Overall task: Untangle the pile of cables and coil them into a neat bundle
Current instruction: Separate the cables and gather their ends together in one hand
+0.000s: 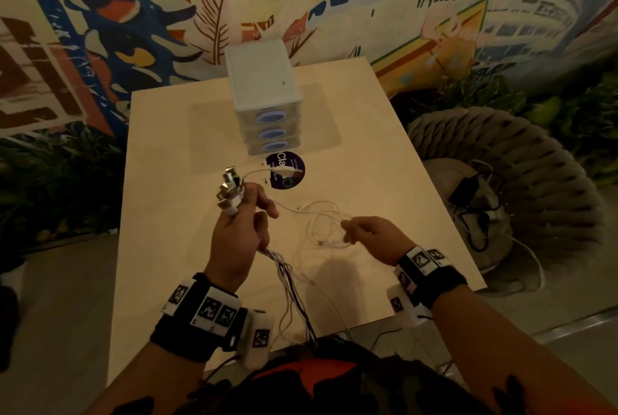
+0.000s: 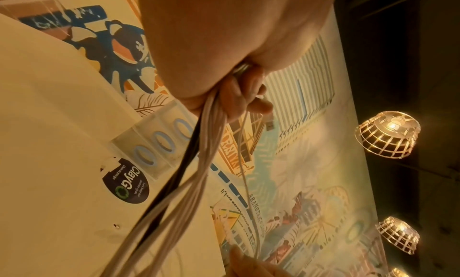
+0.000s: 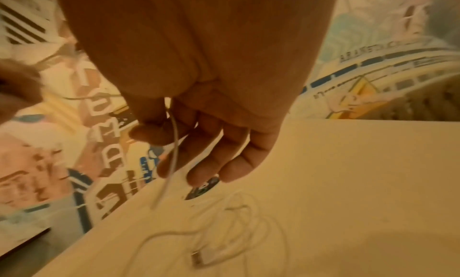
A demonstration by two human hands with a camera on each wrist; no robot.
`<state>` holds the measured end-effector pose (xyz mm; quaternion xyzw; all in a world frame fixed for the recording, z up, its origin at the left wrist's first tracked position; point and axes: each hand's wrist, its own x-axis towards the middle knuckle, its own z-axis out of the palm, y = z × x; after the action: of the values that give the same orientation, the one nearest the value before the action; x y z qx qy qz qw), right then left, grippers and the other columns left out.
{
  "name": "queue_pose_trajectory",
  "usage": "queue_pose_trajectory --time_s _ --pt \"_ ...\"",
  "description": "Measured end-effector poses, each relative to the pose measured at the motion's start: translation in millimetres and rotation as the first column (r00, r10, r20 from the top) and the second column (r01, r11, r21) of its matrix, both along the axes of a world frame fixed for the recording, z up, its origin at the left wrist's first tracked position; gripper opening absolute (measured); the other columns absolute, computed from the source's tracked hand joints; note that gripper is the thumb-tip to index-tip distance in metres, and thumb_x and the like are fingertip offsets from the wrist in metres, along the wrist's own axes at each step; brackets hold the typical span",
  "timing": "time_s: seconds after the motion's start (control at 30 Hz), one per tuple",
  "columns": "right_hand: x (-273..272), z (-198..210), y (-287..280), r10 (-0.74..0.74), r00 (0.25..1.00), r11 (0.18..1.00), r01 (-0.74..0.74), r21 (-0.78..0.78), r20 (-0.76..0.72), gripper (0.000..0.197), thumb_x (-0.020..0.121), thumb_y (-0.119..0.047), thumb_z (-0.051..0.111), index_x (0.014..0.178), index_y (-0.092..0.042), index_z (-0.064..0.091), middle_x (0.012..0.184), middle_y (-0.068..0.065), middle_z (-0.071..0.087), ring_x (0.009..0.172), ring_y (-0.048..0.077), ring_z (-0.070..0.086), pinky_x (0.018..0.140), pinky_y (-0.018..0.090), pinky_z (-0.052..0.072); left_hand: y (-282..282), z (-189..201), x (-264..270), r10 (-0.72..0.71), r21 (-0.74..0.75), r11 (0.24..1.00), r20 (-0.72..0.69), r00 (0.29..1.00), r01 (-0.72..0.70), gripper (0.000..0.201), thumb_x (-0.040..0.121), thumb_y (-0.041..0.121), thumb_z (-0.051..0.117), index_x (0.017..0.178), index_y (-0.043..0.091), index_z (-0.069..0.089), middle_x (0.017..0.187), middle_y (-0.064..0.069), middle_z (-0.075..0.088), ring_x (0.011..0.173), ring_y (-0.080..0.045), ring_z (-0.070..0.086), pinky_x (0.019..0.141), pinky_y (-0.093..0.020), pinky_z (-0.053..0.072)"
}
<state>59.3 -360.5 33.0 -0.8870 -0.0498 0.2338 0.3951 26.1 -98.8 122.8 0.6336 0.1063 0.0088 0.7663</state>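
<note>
My left hand [image 1: 245, 214] grips a bundle of white and dark cables [image 1: 294, 294] above the table; several USB plugs [image 1: 230, 189] stick up out of the fist. In the left wrist view the cable strands [image 2: 196, 163] hang down from the curled fingers [image 2: 239, 96]. My right hand [image 1: 363, 230] pinches one thin white cable [image 3: 174, 143] between thumb and forefinger, its other fingers [image 3: 234, 159] loosely spread. A loose white tangle [image 1: 326, 224] lies between the hands, and a connector [image 3: 199, 258] of the tangle rests on the table.
A small white drawer unit [image 1: 266, 103] stands at the far middle of the pale table [image 1: 167, 214], with a round dark sticker [image 1: 286, 170] in front of it. A woven stool with a black charger [image 1: 468, 192] sits to the right. A mural covers the wall behind.
</note>
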Motion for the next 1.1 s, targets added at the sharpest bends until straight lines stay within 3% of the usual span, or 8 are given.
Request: queue_pose_trajectory --time_s 0.2,0.4,0.5,0.6,0.73,0.87,1.0,1.1 --pt "15.4 11.9 -41.4 -0.184 0.982 0.983 0.185 -0.016 0.05 0.053 0.101 -0.055 0.045 0.077 -0.018 0.076 0.07 -0.007 0.067 0.069 0.007 0.061 0.07 0.031 0.042 15.8 0.8 -2.5 0.107 -0.101 0.989 -0.027 0.994 -0.109 0.035 0.109 0.035 0.037 0.082 0.019 0.053 0.066 0.0 0.054 0.041 -0.01 0.024 0.048 -0.034 0.015" --pt "11.3 43.8 -43.3 -0.254 0.967 0.96 0.248 0.132 0.031 0.053 0.103 -0.047 0.049 0.062 -0.013 0.045 0.05 0.003 0.044 0.048 0.021 0.051 0.058 0.031 0.046 21.5 2.0 -5.7 0.11 -0.09 0.99 -0.032 0.993 -0.112 0.034 0.108 0.034 0.043 0.082 0.018 0.059 0.063 0.001 0.043 0.044 -0.008 0.024 0.048 -0.033 0.014" --pt "-4.3 36.0 -39.6 -0.224 0.96 0.954 0.251 0.163 -0.167 0.05 0.1 -0.051 0.052 0.064 -0.018 0.043 0.051 -0.002 0.036 0.047 0.017 0.036 0.048 0.026 0.035 21.7 1.8 -5.3 0.13 -0.104 0.986 -0.009 0.991 -0.13 0.033 0.108 0.035 0.04 0.087 0.018 0.059 0.06 0.003 0.038 0.044 -0.007 0.023 0.047 -0.032 0.014" --pt "-41.3 3.4 -40.7 -0.08 0.924 0.996 0.086 0.0 -0.374 0.053 0.099 -0.06 0.047 0.064 -0.021 0.047 0.048 -0.008 0.04 0.042 0.012 0.038 0.054 0.027 0.04 24.3 2.4 -6.4 0.147 -0.086 0.986 0.012 0.989 -0.145 0.032 0.109 0.033 0.039 0.088 0.017 0.058 0.057 0.007 0.036 0.044 -0.006 0.023 0.045 -0.031 0.015" --pt "-98.8 -36.2 -35.9 0.086 0.828 0.973 -0.189 -0.131 -0.554 0.055 0.1 -0.064 0.04 0.068 -0.02 0.049 0.059 -0.003 0.049 0.047 0.01 0.051 0.062 0.027 0.047 25.5 1.1 -9.3 0.148 -0.076 0.986 0.015 0.989 -0.146 0.034 0.109 0.034 0.039 0.086 0.017 0.057 0.055 0.006 0.034 0.043 -0.007 0.022 0.043 -0.028 0.017" --pt "-134.2 -71.7 -34.9 0.063 0.751 0.968 -0.207 -0.144 -0.657 0.052 0.098 -0.067 0.037 0.086 -0.019 0.055 0.079 0.0 0.056 0.061 0.01 0.053 0.063 0.022 0.045 23.0 2.3 -10.1 0.144 -0.087 0.986 -0.001 0.99 -0.144 0.036 0.107 0.038 0.041 0.08 0.02 0.056 0.055 0.004 0.031 0.043 -0.007 0.02 0.044 -0.028 0.015" --pt "-151.1 -87.2 -33.8 -0.002 0.817 0.942 -0.192 -0.275 -0.576 0.048 0.107 -0.053 0.029 0.098 -0.013 0.055 0.101 0.012 0.063 0.078 0.014 0.055 0.063 0.018 0.041 17.5 2.7 -15.5 0.113 -0.048 0.992 -0.015 0.993 -0.114 0.039 0.108 0.037 0.04 0.074 0.022 0.055 0.056 0.003 0.032 0.044 -0.008 0.021 0.043 -0.024 0.022" --pt "-152.5 -95.1 -34.2 -0.041 0.889 0.922 -0.142 -0.36 -0.456 0.047 0.108 -0.049 0.032 0.099 -0.014 0.063 0.098 0.005 0.066 0.085 0.015 0.057 0.059 0.014 0.036 16.6 4.8 -19.7 0.095 -0.049 0.994 0.009 0.995 -0.095 0.043 0.11 0.033 0.037 0.071 0.025 0.054 0.068 -0.001 0.041 0.046 -0.009 0.022 0.044 -0.024 0.021"
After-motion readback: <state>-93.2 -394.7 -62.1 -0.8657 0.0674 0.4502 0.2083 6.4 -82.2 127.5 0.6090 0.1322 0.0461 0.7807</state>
